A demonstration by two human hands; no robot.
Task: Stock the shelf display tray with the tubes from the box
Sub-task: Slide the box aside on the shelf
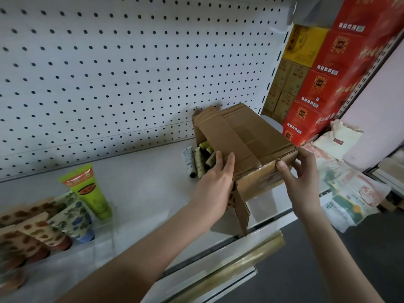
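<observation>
Shelf (142, 184) white, pegboard (131, 62) behind the box (258, 136), which lies on its side. Tubes (202, 159) spill from its left mouth, where my left fingers (219, 159) lie straight. My right fingers (282, 166) grip its near corner. Tray (105, 228) well left; red cartons (323, 84) right.

Dim, flat indoor light, soft shadow under box (251, 136). Strong wide-angle bending at edges; tubes (32, 226) bottom left blurred.
</observation>
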